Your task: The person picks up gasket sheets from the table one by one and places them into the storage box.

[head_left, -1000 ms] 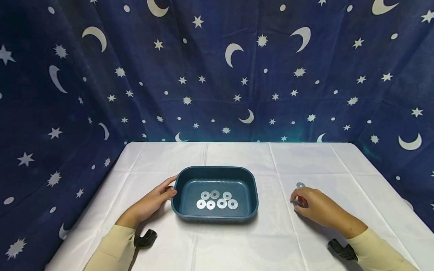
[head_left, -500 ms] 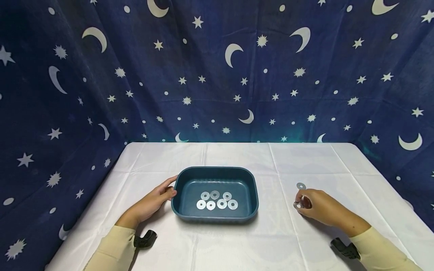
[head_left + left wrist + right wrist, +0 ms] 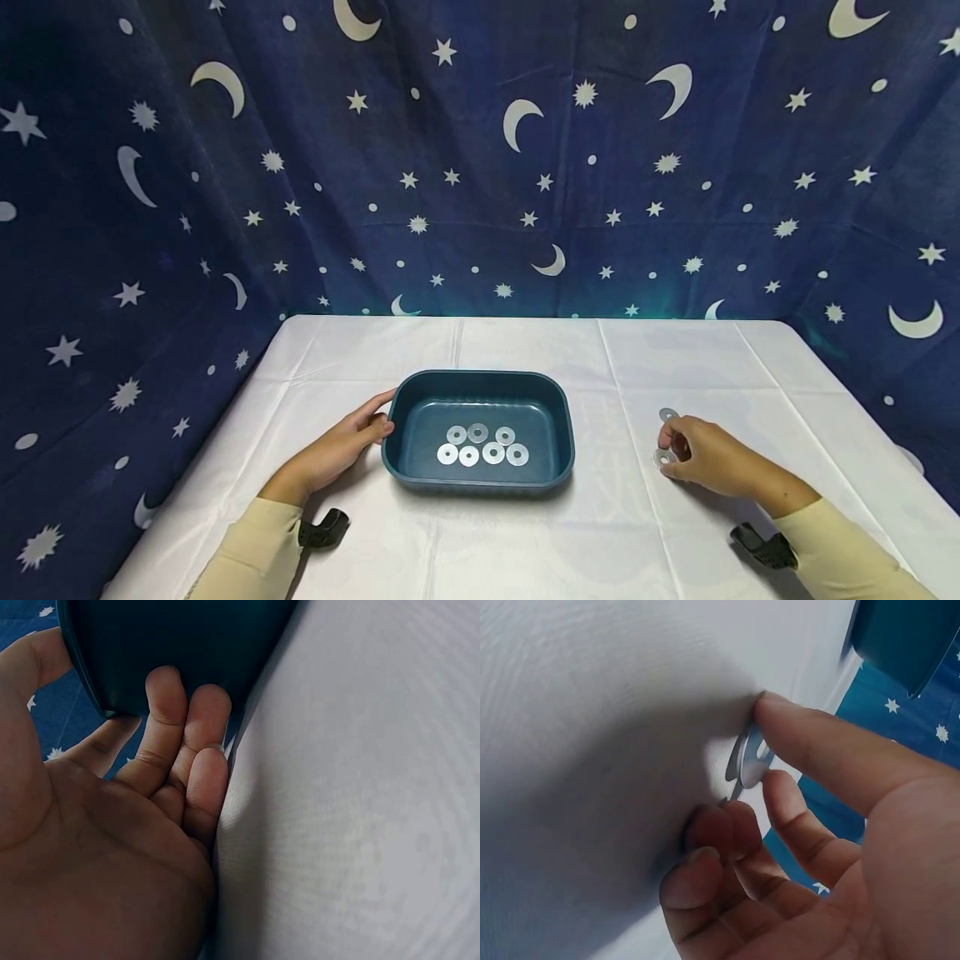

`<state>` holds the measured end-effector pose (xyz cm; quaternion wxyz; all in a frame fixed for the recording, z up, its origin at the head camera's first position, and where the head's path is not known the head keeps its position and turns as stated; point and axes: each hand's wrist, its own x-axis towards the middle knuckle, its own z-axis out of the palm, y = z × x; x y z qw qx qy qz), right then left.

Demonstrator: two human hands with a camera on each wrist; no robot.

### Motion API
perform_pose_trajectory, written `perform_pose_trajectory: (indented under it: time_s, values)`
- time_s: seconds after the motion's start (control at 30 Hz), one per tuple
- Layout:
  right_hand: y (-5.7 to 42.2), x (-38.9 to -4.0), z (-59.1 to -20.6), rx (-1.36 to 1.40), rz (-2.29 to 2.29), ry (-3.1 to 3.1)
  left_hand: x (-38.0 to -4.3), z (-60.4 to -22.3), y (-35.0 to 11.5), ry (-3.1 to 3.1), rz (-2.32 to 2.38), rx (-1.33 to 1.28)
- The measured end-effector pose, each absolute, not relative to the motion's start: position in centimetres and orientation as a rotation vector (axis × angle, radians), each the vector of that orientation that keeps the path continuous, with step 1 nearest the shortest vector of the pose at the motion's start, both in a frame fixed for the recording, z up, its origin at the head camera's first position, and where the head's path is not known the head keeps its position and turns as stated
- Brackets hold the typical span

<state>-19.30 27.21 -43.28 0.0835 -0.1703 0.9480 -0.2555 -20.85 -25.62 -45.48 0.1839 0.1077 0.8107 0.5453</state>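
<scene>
A dark teal rectangular bin (image 3: 480, 482) stands on the white-covered table, with several flat metal washers (image 3: 517, 454) lying on its floor. My left hand (image 3: 333, 450) rests at the bin's left end. Its fingertips (image 3: 166, 686) touch the outer wall, and the thumb is up at the rim. To the right of the bin, my right hand (image 3: 708, 458) pinches a metal washer (image 3: 756, 759) by its edges between thumb and index finger, low over the cloth. The other right-hand fingers (image 3: 694, 881) are curled near the cloth. Another washer (image 3: 667, 413) lies just beyond that hand.
The white cloth (image 3: 547, 546) has fold creases. A dark blue curtain (image 3: 480, 200) with moons and stars hangs behind the table and along its sides. Black wrist mounts (image 3: 763, 546) stick out from both sleeves.
My right thumb and index finger have shifted a little to the right with the washer, which now shows more between them. My left hand keeps its place on the bin. The head view has shifted slightly.
</scene>
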Motion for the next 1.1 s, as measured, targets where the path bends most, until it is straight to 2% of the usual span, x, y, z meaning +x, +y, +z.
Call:
perform_pose_trajectory:
  time_s: [0.8,1.1]
  values:
    - [25.6,-19.0,-42.3,-0.653,-0.788,2.824,-20.8,-45.3,-25.5,2.288,1.535,0.293]
    - [23.9,-19.4,-40.2,-0.760,-0.800,2.836,-20.8,-45.4,-25.5,2.278,1.544,0.291]
